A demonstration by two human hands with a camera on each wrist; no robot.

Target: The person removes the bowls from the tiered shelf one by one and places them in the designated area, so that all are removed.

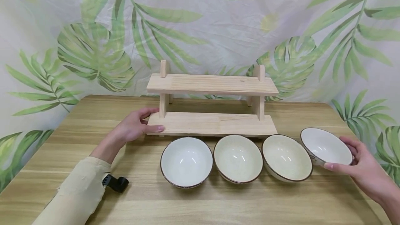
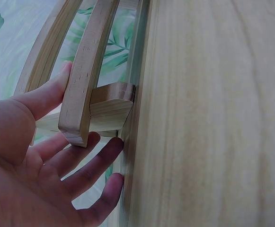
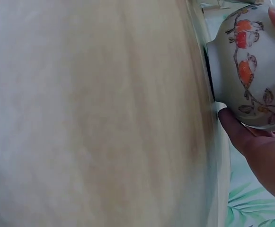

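A two-tier wooden shelf [image 1: 212, 122] stands toward the back of the table. My left hand [image 1: 137, 126] grips the left end of its lower board; in the left wrist view the thumb lies on the board [image 2: 75, 104] and the fingers reach under it. At the right, my right hand [image 1: 362, 167] holds a white bowl [image 1: 325, 145] by its side, thumb near the rim. Orange and red painted flowers or birds decorate that bowl's outside [image 3: 251, 71] in the right wrist view. Its foot is close to the tabletop; whether it touches, I cannot tell.
In front of the shelf, a white bowl [image 1: 186, 162], a cream bowl [image 1: 238, 159] and another cream bowl [image 1: 286, 158] stand in a row. A black clip-like piece [image 1: 115, 183] sticks out by the left sleeve. A leaf-print cloth [image 1: 225, 27] hangs behind the table [image 1: 140, 200].
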